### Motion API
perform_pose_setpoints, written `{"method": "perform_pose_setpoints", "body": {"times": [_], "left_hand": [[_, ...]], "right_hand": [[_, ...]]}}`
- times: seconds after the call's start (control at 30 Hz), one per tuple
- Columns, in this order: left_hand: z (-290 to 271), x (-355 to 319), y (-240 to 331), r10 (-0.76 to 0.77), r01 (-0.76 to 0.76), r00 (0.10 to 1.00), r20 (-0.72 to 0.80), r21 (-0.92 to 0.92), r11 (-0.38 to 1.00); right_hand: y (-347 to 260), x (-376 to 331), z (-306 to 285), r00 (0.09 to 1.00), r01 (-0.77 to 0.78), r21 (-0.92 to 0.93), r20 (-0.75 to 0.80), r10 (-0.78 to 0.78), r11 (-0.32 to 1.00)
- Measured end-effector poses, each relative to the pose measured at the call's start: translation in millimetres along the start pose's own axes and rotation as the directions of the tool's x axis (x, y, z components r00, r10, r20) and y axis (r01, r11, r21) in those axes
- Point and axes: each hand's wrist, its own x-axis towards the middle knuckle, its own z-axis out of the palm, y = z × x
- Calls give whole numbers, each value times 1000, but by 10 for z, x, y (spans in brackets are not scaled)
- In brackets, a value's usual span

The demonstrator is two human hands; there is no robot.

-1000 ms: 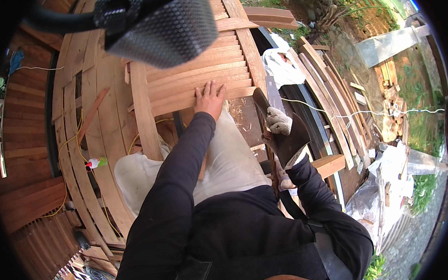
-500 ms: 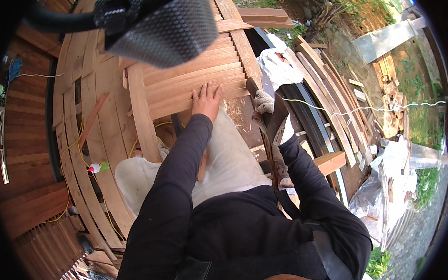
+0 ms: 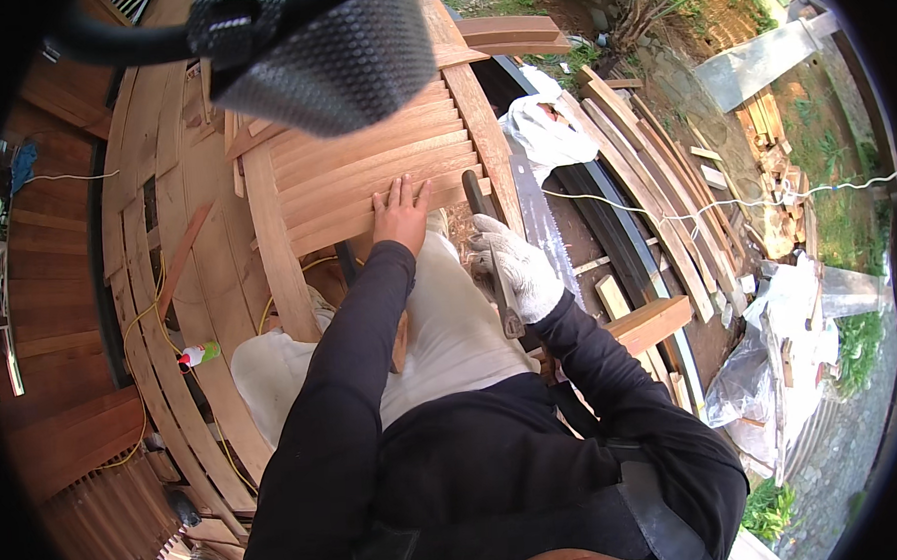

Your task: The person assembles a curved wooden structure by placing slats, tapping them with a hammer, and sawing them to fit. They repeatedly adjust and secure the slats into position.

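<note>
My bare left hand (image 3: 401,217) lies flat with fingers spread on the lowest slat of a louvered wooden panel (image 3: 363,164). The panel has overlapping brown slats between two side rails. To the right of it, my right hand (image 3: 513,267) in a white knit glove is closed around the dark handle of a handsaw (image 3: 541,211). The grey toothed blade shows beyond the glove, beside the panel's right rail (image 3: 487,123). How blade and handle join is hidden by the hand. My leg in pale trousers (image 3: 450,320) is below the panel.
Wooden planks (image 3: 181,232) form a platform on the left, with a yellow cord and a red-capped bottle (image 3: 200,355) on it. Stacked boards (image 3: 645,191), a white plastic bag (image 3: 547,131) and clear sheeting (image 3: 763,366) lie right. A dark blurred object hangs at the top.
My right hand has drawn nearer to me and turned, so the glove and the toothed blade now show plainly. My left hand stays on the slat. The view has shifted slightly.
</note>
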Motion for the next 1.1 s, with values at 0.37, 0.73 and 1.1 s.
{"method": "perform_pose_setpoints", "body": {"times": [0.37, 0.73, 1.1], "left_hand": [[-18, 34, -13, 36, -36, 998, -54, 3, 999], [-18, -38, 7, 62, -59, 996, -64, 43, 997], [-36, -21, -13, 47, -46, 999, -5, 77, 996]], "right_hand": [[-78, 239, -219, 757, 568, -809, 442, -482, 150], [54, 205, -142, 935, 318, -636, 86, -345, 703], [55, 173, -28, 987, 117, -274, -74, -142, 955]]}}
